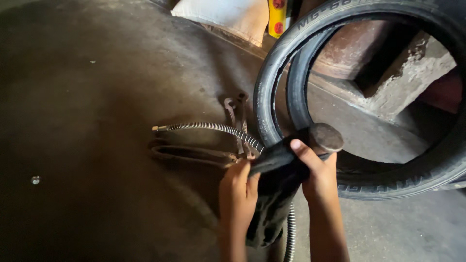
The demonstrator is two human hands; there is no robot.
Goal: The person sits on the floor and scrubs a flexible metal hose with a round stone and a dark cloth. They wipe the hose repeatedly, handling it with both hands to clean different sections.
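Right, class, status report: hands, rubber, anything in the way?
Both hands grip black rubber tube. Tyre upright beside. Metal hose, tyre levers on floor.

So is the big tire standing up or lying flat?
Tilted up: the tire rests on its lower edge on the floor, and its hole shows the wall behind.

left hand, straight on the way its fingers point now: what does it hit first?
The left hand grips a dark rubber piece and points up the picture. First in line, probably the rusty metal tools and the coiled metal hose on the floor; depth is unclear.
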